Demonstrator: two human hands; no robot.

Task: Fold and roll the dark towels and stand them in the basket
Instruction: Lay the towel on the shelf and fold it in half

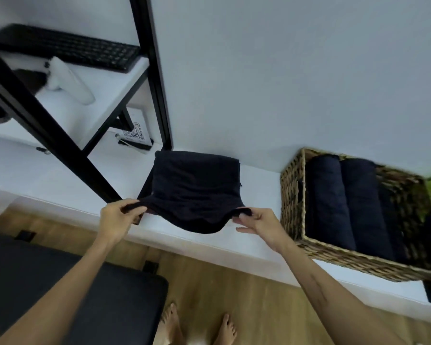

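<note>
Two rolled towels (346,205) are already sitting in the basket (292,195) at three o'clock. The left hand (115,220) and right hand (259,220) are each pinching a near corner of a dark towel (194,188) lying on the white counter (60,175) at centre, so folding is seemingly just beginning, with rolling and placing left.

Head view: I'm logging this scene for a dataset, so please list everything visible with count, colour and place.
Dark towel: one, navy, on the white ledge, near edge lifted.
Rolled towels: at least two, navy, in the basket.
Basket: one, brown wicker, right on the ledge.
Ledge: one, white, along the wall.
Keyboard: one, black, upper shelf.
Shelf frame: one, black, left.
Bench: one, black, lower left.
Left hand: one, pinching the towel's left corner.
Right hand: one, pinching the right corner.
Feet: two, bare, on the wooden floor.
</note>
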